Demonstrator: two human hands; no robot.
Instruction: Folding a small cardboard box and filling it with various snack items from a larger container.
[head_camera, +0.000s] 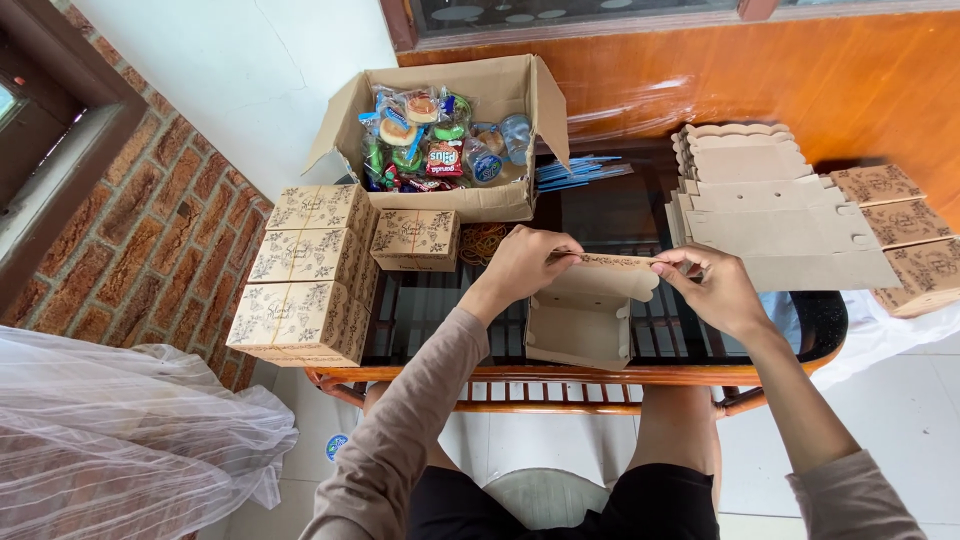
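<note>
I see both hands — left, right — pinching the open box's lid; finished boxes left of them, flat blanks beyond the right, snack carton ahead.

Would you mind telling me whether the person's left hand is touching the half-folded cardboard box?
Touching. The head view shows the left hand pinching the lid edge of the half-folded box, while the right hand grips the same edge's other end.
</note>
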